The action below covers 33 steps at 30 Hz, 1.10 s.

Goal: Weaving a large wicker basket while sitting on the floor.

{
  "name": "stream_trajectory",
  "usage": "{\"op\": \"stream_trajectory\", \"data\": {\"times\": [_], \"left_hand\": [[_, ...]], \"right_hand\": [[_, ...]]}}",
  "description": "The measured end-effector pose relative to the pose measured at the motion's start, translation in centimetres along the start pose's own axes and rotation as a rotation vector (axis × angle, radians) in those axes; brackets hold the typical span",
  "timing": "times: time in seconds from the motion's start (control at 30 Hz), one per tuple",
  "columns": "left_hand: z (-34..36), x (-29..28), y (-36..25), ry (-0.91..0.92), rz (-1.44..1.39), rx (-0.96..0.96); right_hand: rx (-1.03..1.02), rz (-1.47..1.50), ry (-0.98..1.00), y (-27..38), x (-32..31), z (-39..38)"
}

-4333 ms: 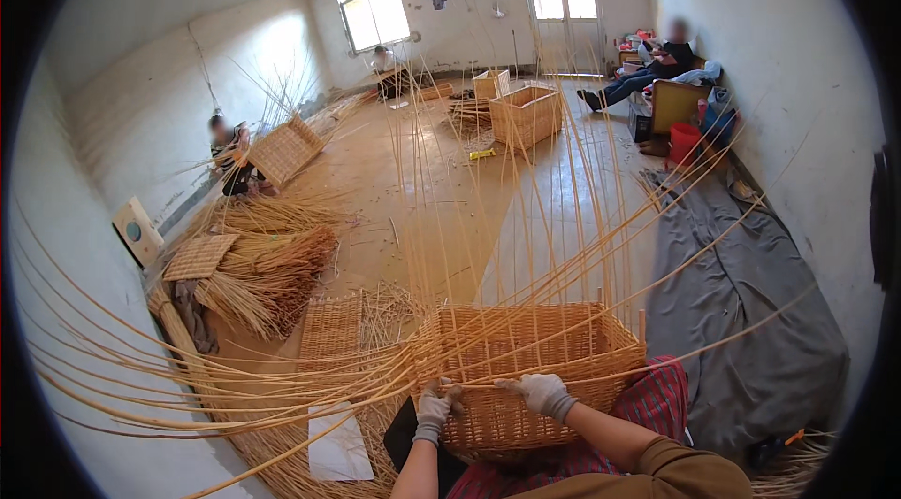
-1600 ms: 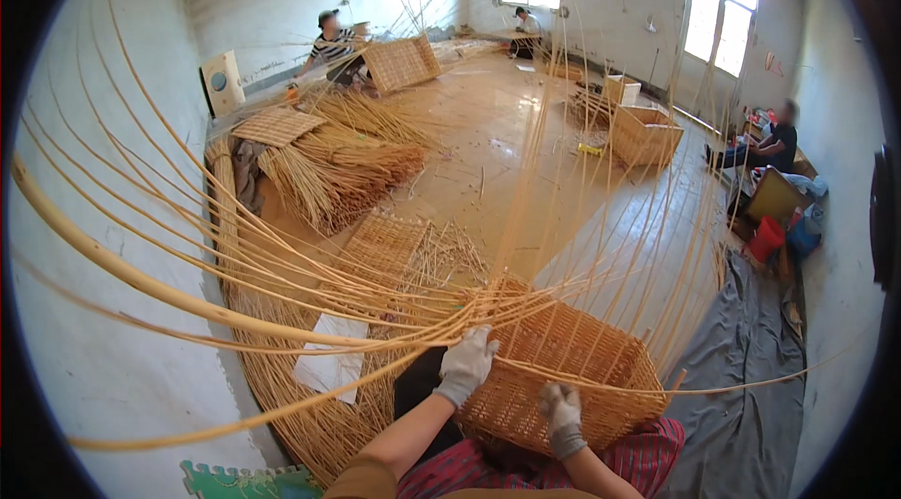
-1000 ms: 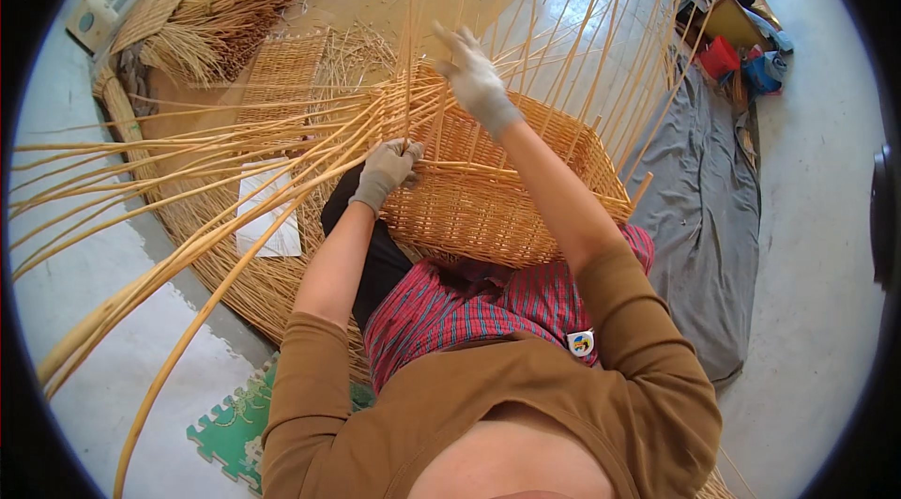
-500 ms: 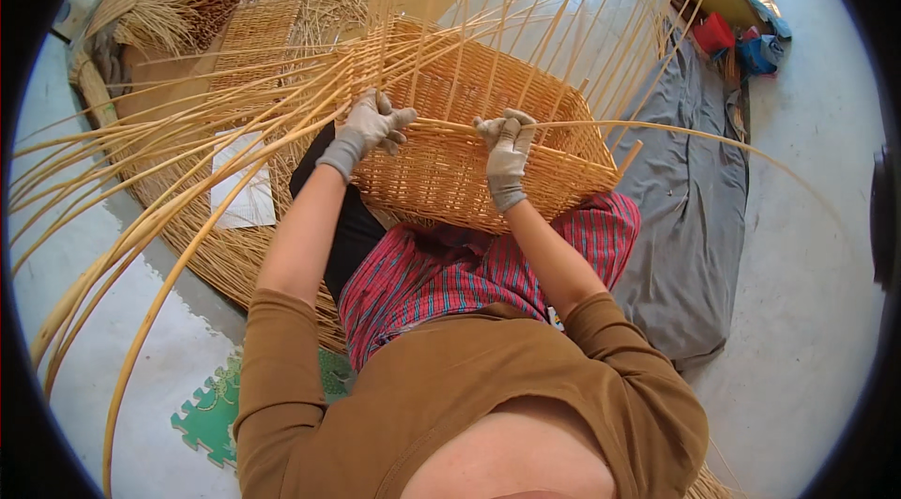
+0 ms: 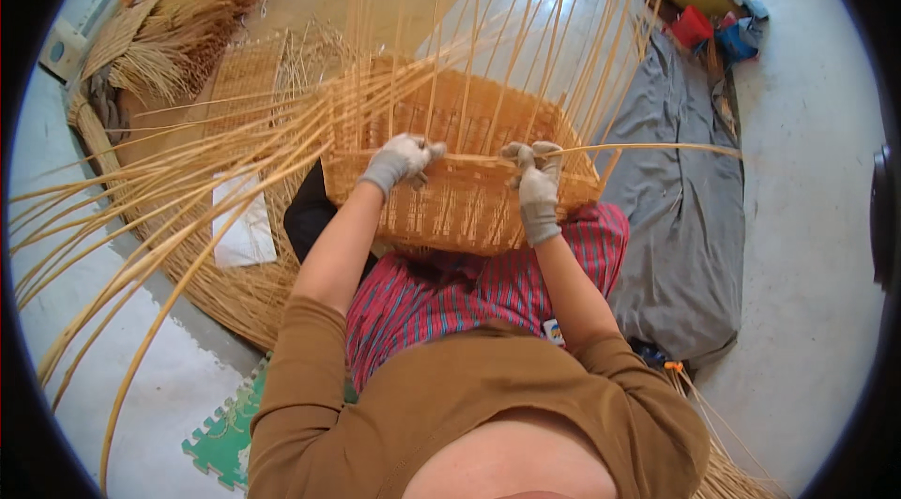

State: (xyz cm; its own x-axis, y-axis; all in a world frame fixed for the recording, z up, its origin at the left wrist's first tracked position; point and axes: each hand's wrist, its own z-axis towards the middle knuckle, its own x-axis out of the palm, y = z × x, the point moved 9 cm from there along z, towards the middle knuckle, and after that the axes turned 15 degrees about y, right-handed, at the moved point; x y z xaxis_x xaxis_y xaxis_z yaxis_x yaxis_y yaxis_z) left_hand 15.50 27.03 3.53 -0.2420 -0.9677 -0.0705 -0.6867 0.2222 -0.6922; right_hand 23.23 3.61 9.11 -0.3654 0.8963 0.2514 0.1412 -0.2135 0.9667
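Basket: a half-woven wicker basket (image 5: 460, 189) rests on the person's lap, over the red plaid cloth (image 5: 469, 292), its near rim toward the body.
Left hand: the gloved left hand (image 5: 402, 161) sits at the basket's near rim, left part; grip clamped on the rim's weaving strand.
Right hand: the gloved right hand (image 5: 537, 182) sits at the same rim, right part; grip closed over the rim edge and a thin willow rod (image 5: 657, 148) that runs out to the basket's right.
Stakes: long loose willow stakes (image 5: 188, 208) fan out left of the basket; others rise from its far side.
Left of basket: a white sheet (image 5: 239, 217) on a round woven mat (image 5: 225, 288).
Right of basket: a grey cloth (image 5: 676, 217) on the floor.
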Motion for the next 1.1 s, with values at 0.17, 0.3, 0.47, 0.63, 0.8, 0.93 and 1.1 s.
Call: {"op": "stream_trajectory", "data": {"times": [0.17,0.3,0.47,0.63,0.8,0.93,1.1], "left_hand": [[1.4,2.5,-2.0,-0.064,-0.201,0.214],[1.1,0.7,1.2,-0.117,-0.255,0.108],[2.2,0.4,-1.4,-0.059,-0.172,0.261],[1.1,-1.4,-8.0,-0.482,0.33,0.233],[-5.4,-1.1,-9.7,-0.941,0.063,0.774],[2.6,8.1,-6.7,-0.029,0.022,0.19],[5.6,10.0,-5.6,-0.047,-0.074,0.171]], "right_hand": [[-0.467,-0.94,0.212,6.7,10.1,11.4],[0.112,-0.373,0.43,3.1,11.0,11.7],[-0.333,0.039,0.114,-1.2,-4.7,-0.8],[-0.14,0.271,-0.023,-1.8,-4.5,-0.9],[-0.058,0.067,-0.118,0.8,-8.1,-1.4],[-0.122,0.06,-0.204,-0.2,-11.7,-3.7],[-0.53,-1.055,0.057,9.8,-1.1,5.2]]}}
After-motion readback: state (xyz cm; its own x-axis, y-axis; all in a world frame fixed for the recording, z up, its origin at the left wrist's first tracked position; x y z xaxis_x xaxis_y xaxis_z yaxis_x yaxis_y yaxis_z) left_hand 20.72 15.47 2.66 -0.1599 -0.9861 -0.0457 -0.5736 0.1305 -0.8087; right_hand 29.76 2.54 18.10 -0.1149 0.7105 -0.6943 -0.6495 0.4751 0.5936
